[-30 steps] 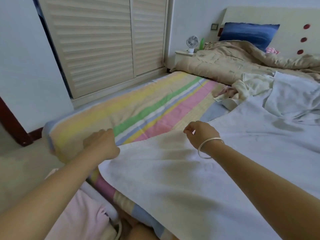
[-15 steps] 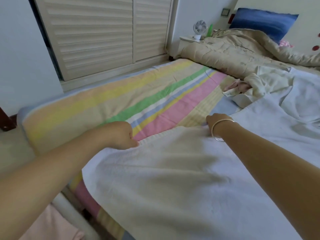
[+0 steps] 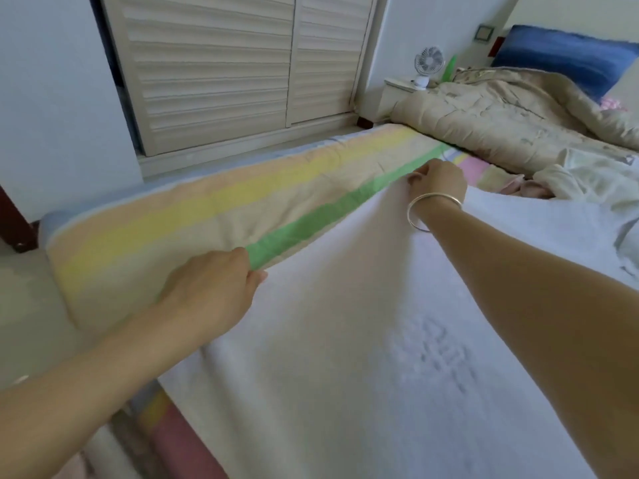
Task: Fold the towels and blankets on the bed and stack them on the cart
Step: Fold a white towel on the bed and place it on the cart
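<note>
A large white towel (image 3: 345, 340) lies spread over the striped bed sheet (image 3: 207, 216), with a raised pattern near its middle. My left hand (image 3: 214, 288) grips the towel's far edge at the left. Further along that same edge, my right hand (image 3: 439, 181), with a silver bangle on the wrist, pinches it by the green stripe. The edge runs taut between the two hands. A crumpled cream cloth (image 3: 594, 174) lies on the bed at the right. No cart is in view.
A beige quilt (image 3: 511, 115) is bunched at the head of the bed under a blue pillow (image 3: 563, 57). A small white fan (image 3: 427, 69) stands on a bedside table. Louvred closet doors (image 3: 224, 63) line the wall beyond the bed. Floor shows at the left.
Both hands have carried the towel's edge away from me across the bed, from the pink stripes to the green one. My view has leaned closer over the bed.
</note>
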The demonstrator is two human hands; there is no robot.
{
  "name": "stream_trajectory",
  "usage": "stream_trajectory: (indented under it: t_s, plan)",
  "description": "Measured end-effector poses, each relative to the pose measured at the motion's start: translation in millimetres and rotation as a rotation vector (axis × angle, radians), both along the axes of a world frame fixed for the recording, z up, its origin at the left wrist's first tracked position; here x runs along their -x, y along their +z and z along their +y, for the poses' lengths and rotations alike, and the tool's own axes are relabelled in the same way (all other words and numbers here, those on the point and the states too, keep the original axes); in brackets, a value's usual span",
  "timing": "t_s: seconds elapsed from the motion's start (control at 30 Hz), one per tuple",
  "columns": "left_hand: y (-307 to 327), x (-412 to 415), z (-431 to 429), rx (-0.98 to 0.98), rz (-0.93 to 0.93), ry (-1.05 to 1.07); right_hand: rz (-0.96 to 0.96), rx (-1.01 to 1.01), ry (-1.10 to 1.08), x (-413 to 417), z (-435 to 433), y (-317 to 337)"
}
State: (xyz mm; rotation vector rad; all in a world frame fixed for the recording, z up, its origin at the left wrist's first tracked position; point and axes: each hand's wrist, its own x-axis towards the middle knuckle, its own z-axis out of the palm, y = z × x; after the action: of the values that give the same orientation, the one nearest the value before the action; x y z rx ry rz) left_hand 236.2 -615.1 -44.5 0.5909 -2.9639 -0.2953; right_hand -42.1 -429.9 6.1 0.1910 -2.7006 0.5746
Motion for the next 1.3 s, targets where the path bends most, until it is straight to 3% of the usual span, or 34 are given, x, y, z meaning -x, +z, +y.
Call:
stream_trajectory:
  t_s: [0.2,0.33,0.47,0.57,0.67,0.73,0.8,0.87,0.97,1.03,1.2,1.3]
  plan:
    - [-17.1,0.0,-12.6,-0.053,-0.003,0.02,-0.055,0.079,0.059,7.7,-26.0,-37.7]
    - [-23.6,4.4,-12.4,-0.08,-0.049,0.01,-0.257,0.069,0.271,-1.8,-15.7,-80.8]
    - [-23.7,2.1,-9.6,-0.074,-0.041,0.004,-0.348,-0.035,0.449,-24.9,-12.0,-65.0]
    - [-18.9,-4.0,-19.8,-0.271,-0.042,-0.019,-0.314,-0.2,0.514,-72.1,-16.0,-52.2]
    - [-14.7,-19.3,-31.7,-0.355,-0.072,-0.059,-0.194,-0.209,0.638,-155.4,-6.7,-45.7]
    - [-14.7,-32.7,-33.6,-0.294,-0.088,-0.047,-0.095,-0.111,0.696,-221.7,5.5,-40.7]
    - [-15.9,-46.5,-27.9,-0.22,-0.061,-0.012,-0.191,-0.057,0.732,-285.6,15.7,-31.1]
    - [-15.6,-54.7,-19.5,-0.134,-0.042,0.027,-0.264,-0.215,0.749,-329.4,17.0,-36.8]
    - [-6.8,-63.9,-10.2,0.014,-0.026,0.077,-0.044,-0.441,0.738,-356.5,16.3,-51.7]
    - [-4.2,-70.7,-10.1,0.107,-0.005,0.098,0.09,-0.465,0.704,-359.1,6.3,-56.3]
    - [-14.9,-88.4,-19.0,0.192,0.027,0.127,-0.018,-0.168,0.724,-381.9,-12.3,-71.5]
    - [-20.2,-90.0,-0.5,0.223,0.135,0.12,-0.244,-0.058,0.819,-399.5,5.3,-69.5]
